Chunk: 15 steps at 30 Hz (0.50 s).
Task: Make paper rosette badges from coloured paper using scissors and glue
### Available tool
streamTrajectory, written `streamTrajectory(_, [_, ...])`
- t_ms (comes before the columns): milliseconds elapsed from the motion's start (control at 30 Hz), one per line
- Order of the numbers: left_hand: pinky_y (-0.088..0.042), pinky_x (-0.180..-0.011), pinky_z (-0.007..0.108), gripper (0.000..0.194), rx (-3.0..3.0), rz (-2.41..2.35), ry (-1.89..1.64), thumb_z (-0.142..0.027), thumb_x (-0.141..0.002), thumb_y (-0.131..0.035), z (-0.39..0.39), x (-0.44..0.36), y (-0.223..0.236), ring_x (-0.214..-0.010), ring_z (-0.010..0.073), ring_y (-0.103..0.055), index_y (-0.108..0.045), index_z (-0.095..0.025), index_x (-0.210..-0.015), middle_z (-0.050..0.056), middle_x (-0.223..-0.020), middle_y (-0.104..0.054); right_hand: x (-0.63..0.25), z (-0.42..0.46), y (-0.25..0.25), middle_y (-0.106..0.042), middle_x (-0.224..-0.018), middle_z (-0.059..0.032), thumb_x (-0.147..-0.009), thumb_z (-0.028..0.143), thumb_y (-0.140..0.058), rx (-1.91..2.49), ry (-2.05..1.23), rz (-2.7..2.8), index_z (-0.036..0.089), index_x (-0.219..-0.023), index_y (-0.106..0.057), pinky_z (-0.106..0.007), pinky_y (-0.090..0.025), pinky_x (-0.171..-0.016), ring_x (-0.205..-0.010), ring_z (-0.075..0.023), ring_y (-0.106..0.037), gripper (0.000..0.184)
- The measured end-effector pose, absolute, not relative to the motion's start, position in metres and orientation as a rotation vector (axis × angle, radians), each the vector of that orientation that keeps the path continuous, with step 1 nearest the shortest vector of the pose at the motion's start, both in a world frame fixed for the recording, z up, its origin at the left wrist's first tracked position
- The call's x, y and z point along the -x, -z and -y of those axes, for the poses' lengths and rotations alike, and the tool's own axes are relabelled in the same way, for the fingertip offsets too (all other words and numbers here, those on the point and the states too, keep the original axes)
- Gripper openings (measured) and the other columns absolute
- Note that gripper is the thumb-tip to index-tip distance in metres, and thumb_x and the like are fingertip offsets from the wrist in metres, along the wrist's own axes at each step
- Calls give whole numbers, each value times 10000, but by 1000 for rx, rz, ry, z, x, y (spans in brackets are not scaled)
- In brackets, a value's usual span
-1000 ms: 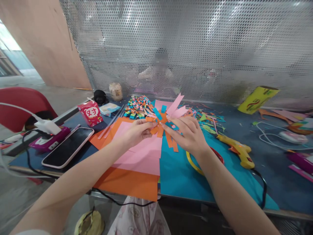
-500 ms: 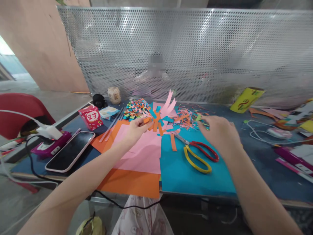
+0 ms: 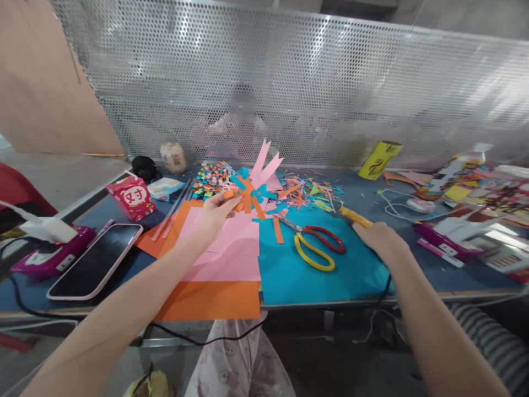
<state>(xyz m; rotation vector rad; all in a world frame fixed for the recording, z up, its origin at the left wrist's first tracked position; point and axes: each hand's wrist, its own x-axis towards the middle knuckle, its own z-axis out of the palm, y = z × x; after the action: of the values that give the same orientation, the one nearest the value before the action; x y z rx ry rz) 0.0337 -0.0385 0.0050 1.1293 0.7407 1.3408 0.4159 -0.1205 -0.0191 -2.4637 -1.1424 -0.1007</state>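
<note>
My left hand (image 3: 215,211) pinches a woven piece of paper strips (image 3: 253,184), orange, blue and pink, and holds it up above the pink sheet (image 3: 231,248). My right hand (image 3: 379,240) lies over the handle of the yellow glue gun (image 3: 354,216) at the right edge of the blue sheet (image 3: 330,275), with its fingers closed round the handle. Scissors (image 3: 314,242) with red and yellow handles rest on the blue sheet between the two hands.
An orange sheet (image 3: 210,300) lies under the pink one. A phone (image 3: 96,259), a red carton (image 3: 133,197), a pink charger (image 3: 49,253), paper scraps (image 3: 306,193), a yellow roll (image 3: 379,159) and cables (image 3: 397,201) crowd the table. A perforated metal screen (image 3: 289,88) stands behind.
My right hand left the woven paper piece, swung right and came down on the glue gun. The left hand kept the woven piece raised. The camera turned to the right.
</note>
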Motion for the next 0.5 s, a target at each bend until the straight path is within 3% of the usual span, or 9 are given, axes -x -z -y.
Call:
streamTrajectory(100, [-313, -458, 176, 264, -1008, -701, -1318, -230, -554, -814, 39, -35, -7, -424, 20, -364, -560, -156, -574, -72, -487, -459, -416, 130, 14, -475, -506, -38, -727, 594, -588, 2216, 358, 1120, 186, -765, -564, -362, -364, -475, -455, -206, -500, 411])
streamTrajectory(167, [-305, -448, 174, 277, -958, -691, -1296, -218, -549, -817, 39, -36, -7, -410, 15, -341, -548, -154, -561, -79, -472, -428, -399, 138, 7, -517, -599, -65, -759, 583, -563, 2140, 449, 1156, 187, -846, -524, -339, -338, -449, -471, -193, -499, 407])
streamTrajectory(267, [-292, -435, 171, 294, -922, -706, -1268, -224, -534, -831, 39, -36, -6, -412, 15, -345, -548, -150, -558, -74, -476, -432, -356, 145, -7, -601, -844, -151, -758, 514, -598, 1986, 596, 1264, 194, -947, -494, -333, -365, -478, -612, -230, -577, 386])
streamTrajectory(367, [-306, -439, 168, 278, -898, -719, -1243, -216, -528, -835, 40, -36, -6, -408, 14, -336, -570, -150, -582, -75, -477, -440, -322, 144, -17, -589, -1049, -185, -782, 442, -566, 2051, 561, 1316, 173, -1071, -474, -341, -402, -514, -704, -266, -611, 406])
streamTrajectory(500, [-300, -436, 170, 272, -897, -711, -1231, -204, -514, -835, 42, -36, -7, -410, 13, -344, -579, -144, -587, -66, -489, -462, -305, 141, -15, -571, -1073, -199, -783, 414, -560, 2004, 628, 1350, 139, -1149, -462, -368, -453, -528, -782, -313, -624, 468])
